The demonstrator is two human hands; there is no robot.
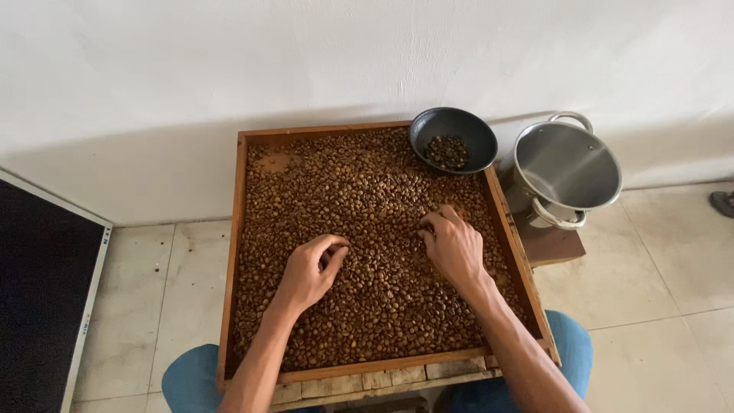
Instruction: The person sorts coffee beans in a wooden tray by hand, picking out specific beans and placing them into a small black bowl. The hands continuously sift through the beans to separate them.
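Note:
A square wooden tray [241,191] rests across my knees, filled with a layer of brown coffee beans [359,191]. My left hand [310,271] lies on the beans left of the tray's middle, fingers curled inward with the tips pinched together. My right hand [453,246] rests on the beans right of the middle, its fingers bent down into them. Whether either hand pinches a bean is too small to tell. A dark grey bowl [453,126] sits on the tray's far right corner with a few dark beans [447,151] inside.
A steel pot [566,164] with two handles stands tilted on a small wooden stool [554,245] right of the tray. A white wall runs behind. A dark flat panel [42,306] lies on the tiled floor at the left. A shoe [722,203] shows at the right edge.

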